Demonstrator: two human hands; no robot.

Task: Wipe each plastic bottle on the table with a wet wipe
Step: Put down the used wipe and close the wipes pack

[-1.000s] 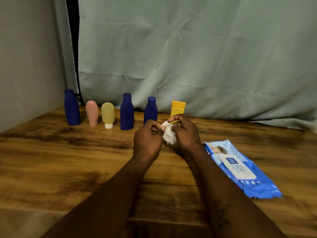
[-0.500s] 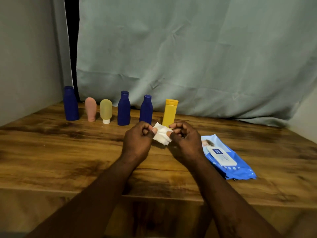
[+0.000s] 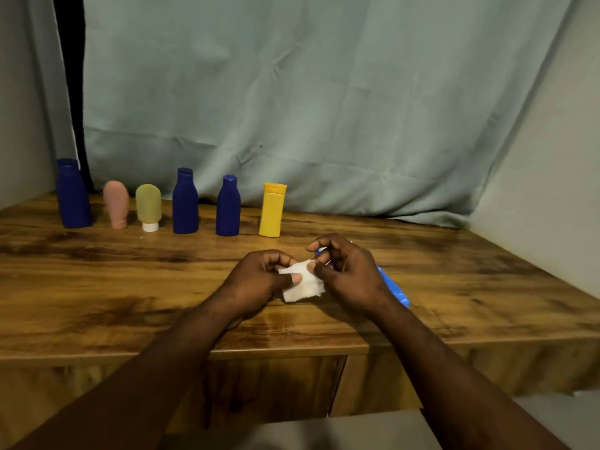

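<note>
Wet wipe: one small white wet wipe, partly folded, is held just above the near middle of the table, between your two hands.
Left fingers: your left hand has its fingers curled, and the thumb pinches the wipe's left edge, at 9 o'clock of the wipe.
Right fingers: your right hand pinches the wipe's upper right corner, at 2 o'clock of it. The gap is narrow and the other fingers are loosely curled above.
Bottles, count: six stand upright in one row at 10 to 12 o'clock from your hands, and neither hand touches any of them.
Blue: three, the left blue bottle, middle blue bottle and right blue bottle.
Tubes: two standing cap-down between the left and middle blue ones, a pink tube and a yellow-green tube on a white cap.
Yellow: one yellow bottle at the row's right end, nearest your hands.
Wipe pack: one blue pack lies on the table at 3 o'clock of your right hand, mostly hidden behind it.
Table: wooden table, dark-grained.
Backdrop: a pale green curtain hangs at 12 o'clock behind the row.
</note>
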